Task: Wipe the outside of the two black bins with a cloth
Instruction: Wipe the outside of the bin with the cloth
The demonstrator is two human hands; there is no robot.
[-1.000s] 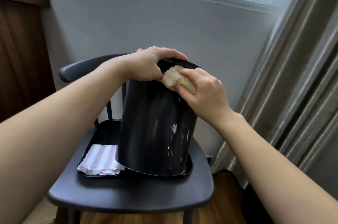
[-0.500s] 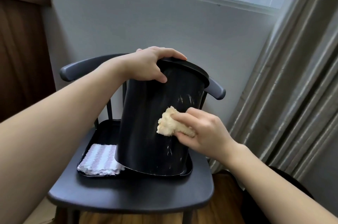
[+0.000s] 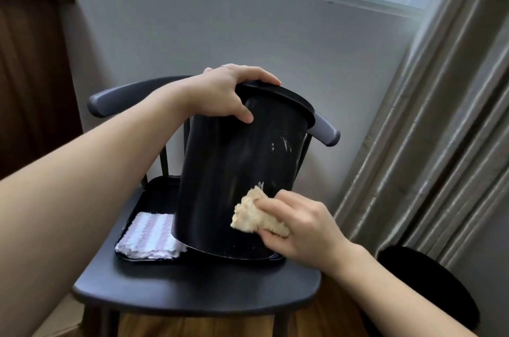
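Grey wall (image 3: 192, 33) behind; black chair (image 3: 192, 292) bearing black tray (image 3: 154, 193). Left to right: striped folded cloth (image 3: 148, 234) lying in tray; left hand (image 3: 225, 94), fingers curled over rim of black bin (image 3: 237, 171), tilting it; right hand (image 3: 297, 229) pinching beige cloth (image 3: 256, 215), now pressed low on the wall, down from the rim a second ago. One stroke likely finished; white marks remain. Second bin (image 3: 429, 290) on floor, right.

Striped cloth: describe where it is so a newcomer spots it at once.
Start at the black chair. A black tray sits on its seat, holding the tilted bin. The striped cloth lies folded in the tray's near-left corner; unlike the tan cloth, no hand holds it.
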